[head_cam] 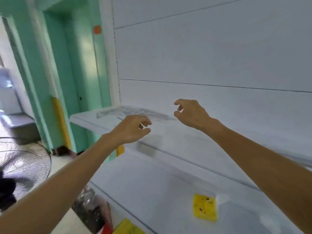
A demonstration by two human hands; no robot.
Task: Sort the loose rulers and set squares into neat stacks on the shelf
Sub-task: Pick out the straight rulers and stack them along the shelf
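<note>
Above the white shelf (84, 119), left hand (131, 128) and right hand (192, 114) hover loosely curled, holding nothing, near blurred clear rulers (118, 112).

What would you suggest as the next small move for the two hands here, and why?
Probably bring both hands down onto the clear rulers and set squares and gather them. The left hand and right hand hold nothing, fingers loosely curled, and the pieces lie in a loose, blurred heap on the shelf between them.
</note>
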